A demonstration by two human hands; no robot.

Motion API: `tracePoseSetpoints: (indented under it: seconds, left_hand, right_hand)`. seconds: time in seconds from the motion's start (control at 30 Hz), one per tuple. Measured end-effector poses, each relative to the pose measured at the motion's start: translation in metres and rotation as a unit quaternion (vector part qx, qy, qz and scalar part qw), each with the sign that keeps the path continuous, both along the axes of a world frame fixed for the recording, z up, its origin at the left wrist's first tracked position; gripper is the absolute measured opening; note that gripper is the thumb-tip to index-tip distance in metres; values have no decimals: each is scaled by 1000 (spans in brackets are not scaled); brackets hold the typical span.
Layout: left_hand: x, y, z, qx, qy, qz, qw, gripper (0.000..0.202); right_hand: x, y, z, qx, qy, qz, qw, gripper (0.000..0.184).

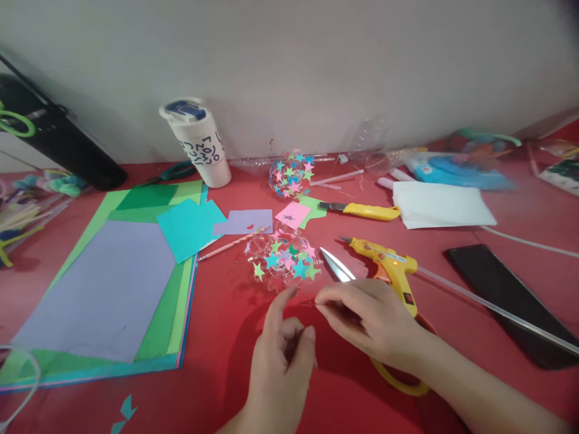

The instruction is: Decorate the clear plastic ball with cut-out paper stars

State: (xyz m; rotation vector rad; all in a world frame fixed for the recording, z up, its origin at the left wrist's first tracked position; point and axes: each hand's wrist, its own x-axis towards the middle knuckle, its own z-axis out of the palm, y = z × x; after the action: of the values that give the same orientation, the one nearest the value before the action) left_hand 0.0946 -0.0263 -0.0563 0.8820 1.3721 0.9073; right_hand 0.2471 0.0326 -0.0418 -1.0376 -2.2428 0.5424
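Note:
My left hand (281, 361) is raised over the red table, its index finger stretched out and its thumb apart, holding nothing that shows. Beside it my right hand (373, 319) pinches thumb and index finger together on something thin, too small to make out. Just beyond my fingertips sits a clear ornament (284, 259) covered in small coloured paper stars. Scissors lie partly under my right hand, their blades (337, 265) and a yellow handle (400, 383) showing. To the right of the blades lies a yellow hot glue gun (393, 265) with a clear glue stick (493, 307) in its back.
Behind are a second starred ornament (292, 175), a yellow box cutter (362, 210) and a white tumbler (201, 144). Coloured paper sheets (104, 289) cover the left. A black phone (511, 307) and folded white paper (443, 205) lie at right.

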Motion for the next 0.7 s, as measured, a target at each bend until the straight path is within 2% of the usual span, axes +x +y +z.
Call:
tracePoseSetpoints:
  seconds: [0.23,0.37,0.7]
  left_hand:
    - [-6,3,-11,51,62,-3,997,36]
    - [-8,3,-12,77,80,-10,994,31]
    - [-9,6,-10,60,85,-12,994,28]
  right_hand:
    - [0,0,-7,4,-23,30,999,9]
    - [0,-2,-8,5,-23,15,1000,9]
    - [-2,0,-7,-63,-16,8,998,8]
